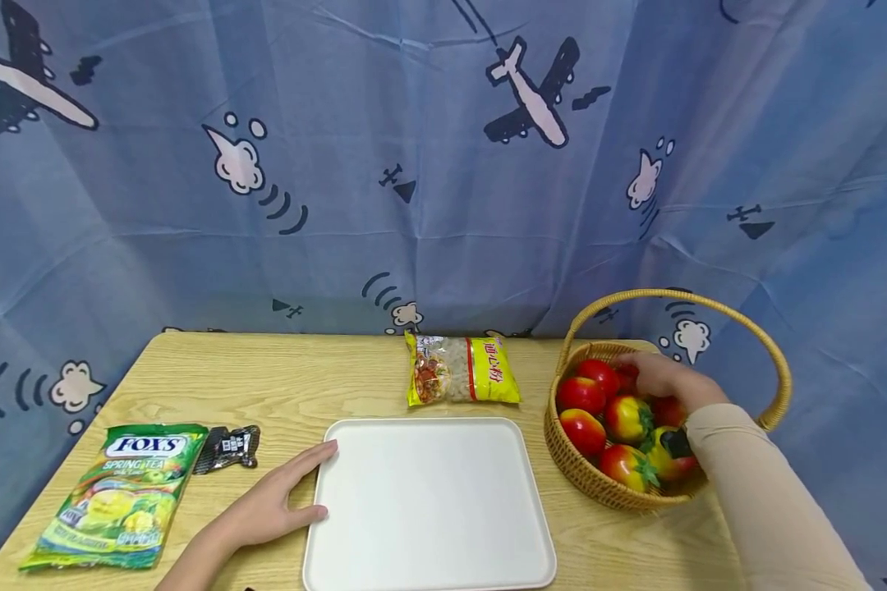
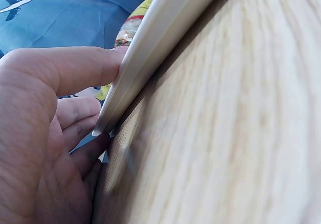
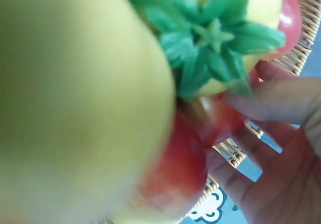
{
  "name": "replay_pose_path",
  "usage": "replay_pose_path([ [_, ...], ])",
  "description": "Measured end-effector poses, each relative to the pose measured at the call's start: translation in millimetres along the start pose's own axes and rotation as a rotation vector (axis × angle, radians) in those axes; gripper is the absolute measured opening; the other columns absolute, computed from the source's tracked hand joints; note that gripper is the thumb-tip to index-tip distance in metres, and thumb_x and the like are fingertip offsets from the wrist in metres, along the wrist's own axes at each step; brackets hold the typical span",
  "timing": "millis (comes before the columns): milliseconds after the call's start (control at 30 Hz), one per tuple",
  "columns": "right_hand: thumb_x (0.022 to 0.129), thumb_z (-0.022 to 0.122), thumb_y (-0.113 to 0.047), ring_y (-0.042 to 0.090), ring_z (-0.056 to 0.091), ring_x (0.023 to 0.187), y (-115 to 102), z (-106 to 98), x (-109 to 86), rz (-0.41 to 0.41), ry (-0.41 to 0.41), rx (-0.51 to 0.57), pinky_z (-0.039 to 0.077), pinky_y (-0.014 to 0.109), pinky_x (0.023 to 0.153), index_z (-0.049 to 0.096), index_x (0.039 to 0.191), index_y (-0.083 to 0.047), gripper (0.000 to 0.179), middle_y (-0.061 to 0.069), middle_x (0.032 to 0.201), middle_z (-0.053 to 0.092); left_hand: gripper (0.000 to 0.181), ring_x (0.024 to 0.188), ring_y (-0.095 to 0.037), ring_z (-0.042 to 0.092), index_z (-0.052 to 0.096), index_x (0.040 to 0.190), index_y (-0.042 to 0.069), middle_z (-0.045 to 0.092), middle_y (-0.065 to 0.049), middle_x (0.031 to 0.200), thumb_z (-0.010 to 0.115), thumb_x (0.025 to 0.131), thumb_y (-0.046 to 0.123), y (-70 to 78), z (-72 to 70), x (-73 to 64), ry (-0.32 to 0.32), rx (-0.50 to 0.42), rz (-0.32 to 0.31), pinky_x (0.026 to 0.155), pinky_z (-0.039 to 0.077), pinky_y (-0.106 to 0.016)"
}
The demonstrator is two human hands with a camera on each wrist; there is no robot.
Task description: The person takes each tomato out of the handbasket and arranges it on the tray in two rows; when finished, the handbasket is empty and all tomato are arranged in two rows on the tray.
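My left hand (image 1: pixel 269 502) rests at the left edge of a white rectangular tray (image 1: pixel 429 501), thumb and fingers spread apart. In the left wrist view the thumb touches the tray's rim (image 2: pixel 135 68), with the other fingers beside and below it. On the right, my right hand (image 1: pixel 661 376) reaches into a wicker basket (image 1: pixel 578 469) of red and yellow fruits with green leafy tops. Seen from the right wrist, thumb and fingers curl round a red fruit (image 3: pixel 223 118) near the basket's wall; other fruits partly hide it.
A yellow and clear pasta bag (image 1: pixel 454 369) lies behind the tray. At the left are a green FOX'S candy bag (image 1: pixel 114 501) and a small black packet (image 1: pixel 229 448). The basket's tall arched handle (image 1: pixel 673 294) rises beside the right forearm. A blue curtain hangs behind the wooden table.
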State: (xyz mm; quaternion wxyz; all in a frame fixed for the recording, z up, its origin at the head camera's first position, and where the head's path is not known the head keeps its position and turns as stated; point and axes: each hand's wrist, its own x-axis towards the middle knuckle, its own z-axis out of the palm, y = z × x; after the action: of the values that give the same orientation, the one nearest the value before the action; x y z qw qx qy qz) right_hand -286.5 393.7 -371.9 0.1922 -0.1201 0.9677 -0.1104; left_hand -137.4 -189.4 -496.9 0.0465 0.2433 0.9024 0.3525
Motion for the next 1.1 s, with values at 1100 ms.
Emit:
replay_pose_path([
  [1100,0.071,0.071,-0.009,0.039,0.050,0.093,-0.6,-4.9,-10.2,0.078,0.114,-0.091,0.048,0.055,0.083,0.042,0.123,0.009,0.063,0.031,0.113,0.049,0.073,0.136,-0.032,0.038,0.036,0.147,0.017,0.037,-0.002,0.152,0.064,0.086,0.046,1.0,-0.5,-0.3,0.017,0.037,0.037,0.103,0.039,-0.056],
])
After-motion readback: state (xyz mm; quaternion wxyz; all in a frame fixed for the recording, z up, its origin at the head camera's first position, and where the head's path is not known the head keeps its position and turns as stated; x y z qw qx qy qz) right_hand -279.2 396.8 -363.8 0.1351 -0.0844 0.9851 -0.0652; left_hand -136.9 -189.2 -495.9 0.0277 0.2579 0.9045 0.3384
